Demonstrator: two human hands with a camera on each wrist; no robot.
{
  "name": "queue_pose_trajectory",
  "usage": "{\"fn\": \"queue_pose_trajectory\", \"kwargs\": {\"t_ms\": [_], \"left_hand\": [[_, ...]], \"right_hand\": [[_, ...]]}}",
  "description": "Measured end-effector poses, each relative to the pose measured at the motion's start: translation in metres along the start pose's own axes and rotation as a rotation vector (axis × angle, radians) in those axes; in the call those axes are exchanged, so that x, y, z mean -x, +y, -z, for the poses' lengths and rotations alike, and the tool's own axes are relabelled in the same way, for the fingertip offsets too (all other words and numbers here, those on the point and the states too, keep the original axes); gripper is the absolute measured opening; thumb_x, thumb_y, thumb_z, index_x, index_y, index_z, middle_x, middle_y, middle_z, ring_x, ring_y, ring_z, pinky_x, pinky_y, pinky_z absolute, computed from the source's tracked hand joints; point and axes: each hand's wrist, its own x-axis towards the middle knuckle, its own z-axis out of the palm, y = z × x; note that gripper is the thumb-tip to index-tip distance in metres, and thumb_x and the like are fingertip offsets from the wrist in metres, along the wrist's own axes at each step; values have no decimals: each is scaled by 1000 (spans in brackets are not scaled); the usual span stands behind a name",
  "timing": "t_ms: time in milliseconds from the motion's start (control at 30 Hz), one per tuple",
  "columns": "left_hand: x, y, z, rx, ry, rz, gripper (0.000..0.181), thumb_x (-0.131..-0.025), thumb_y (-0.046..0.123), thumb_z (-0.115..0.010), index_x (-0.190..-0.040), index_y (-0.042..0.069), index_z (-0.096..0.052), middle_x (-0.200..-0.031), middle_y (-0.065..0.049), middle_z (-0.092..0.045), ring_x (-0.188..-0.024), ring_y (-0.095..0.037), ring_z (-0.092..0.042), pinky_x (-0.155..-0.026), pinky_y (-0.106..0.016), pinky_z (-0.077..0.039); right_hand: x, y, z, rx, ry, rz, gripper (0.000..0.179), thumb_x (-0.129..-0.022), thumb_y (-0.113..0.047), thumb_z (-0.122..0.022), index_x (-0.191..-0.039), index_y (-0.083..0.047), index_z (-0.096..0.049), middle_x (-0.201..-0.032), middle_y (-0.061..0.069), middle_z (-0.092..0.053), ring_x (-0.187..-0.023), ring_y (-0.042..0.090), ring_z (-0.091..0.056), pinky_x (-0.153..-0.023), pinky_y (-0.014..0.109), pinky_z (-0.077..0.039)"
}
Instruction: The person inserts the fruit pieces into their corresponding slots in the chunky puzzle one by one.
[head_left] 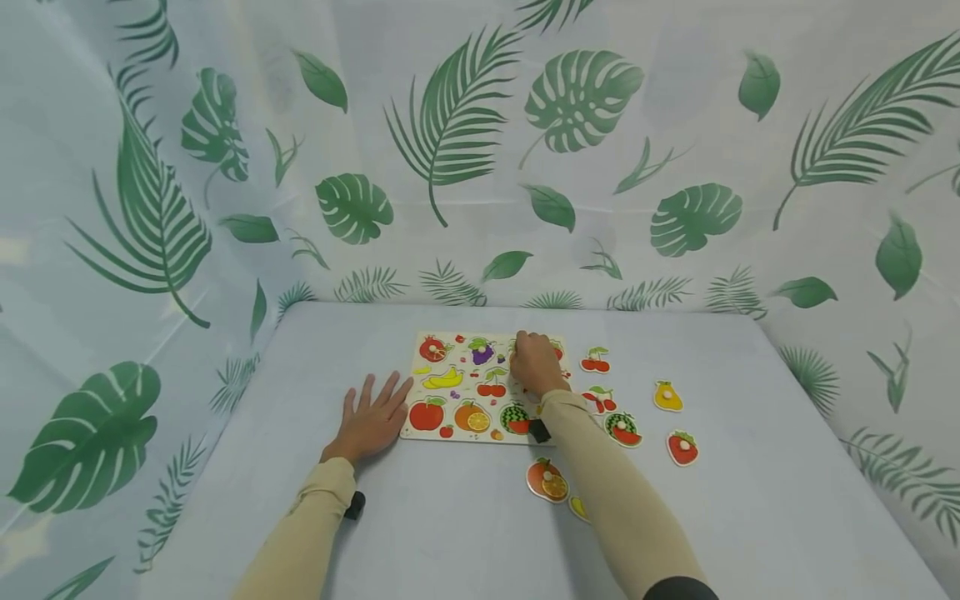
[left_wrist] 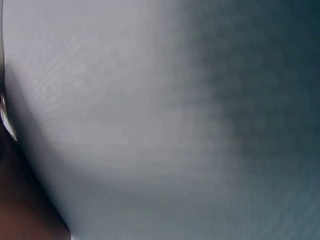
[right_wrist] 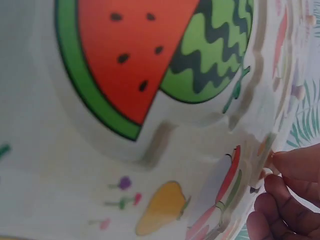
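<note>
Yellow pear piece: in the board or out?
Out. The pear piece lies on the table, to the right of the board, clear of it.

Puzzle board (head_left: 459,385): pale, rectangular, flat on tabletop (head_left: 442,533), printed fruit in rows, lower right partly covered. Watermelon slot (right_wrist: 140,55) shows its printed picture in an outlined recess. Left hand (head_left: 372,421) spread flat, fingertips at board's left edge. Right hand (head_left: 536,365) over top row, pinching a small pale knob (right_wrist: 268,172); its piece is hidden. Loose, right of board: cherry piece (head_left: 596,361), yellow pear piece (head_left: 667,397), strawberry piece (head_left: 682,448), watermelon piece (head_left: 623,430). Orange piece (head_left: 547,481) lies below the board.
</note>
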Motion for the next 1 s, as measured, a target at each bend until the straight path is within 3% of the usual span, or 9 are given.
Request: {"fn": "queue_pose_trajectory", "kwargs": {"t_ms": [200,533,733,1000], "left_hand": [[3,5,5,2,-8,10,63,-114,40,-35,-173,22,-22,-180,-8,-10,-162,-43,9,-125,-65,10],[0,-2,-2,6,11,4,63,-113,40,-34,-173,24,-22,-180,-7,-10,-162,-42,10,-125,-65,12],[2,1,2,8,12,7,63,-113,39,-37,-173,23,-24,-180,-8,-12,-162,-43,7,-125,-65,9],[3,2,3,-14,-1,8,63,-114,39,-36,-173,24,-22,-180,-7,-11,-163,-42,8,-125,-66,9]], "right_hand": [[-2,1,0,1,14,-5,8,-101,2,-60,-94,5,-63,-86,22,-64,-86,42,-65,-81,53,-55],[-3,1,-3,9,25,-22,7,-100,2,-61,-94,3,-64,-88,21,-64,-89,42,-64,-84,53,-54],[-3,3,-4,-5,25,-32,7,-101,2,-61,-97,5,-66,-90,22,-65,-90,41,-62,-87,53,-53],[-1,6,-2,-46,21,4,6,-98,3,-63,-93,4,-65,-86,20,-63,-85,40,-62,-83,52,-52]]}}
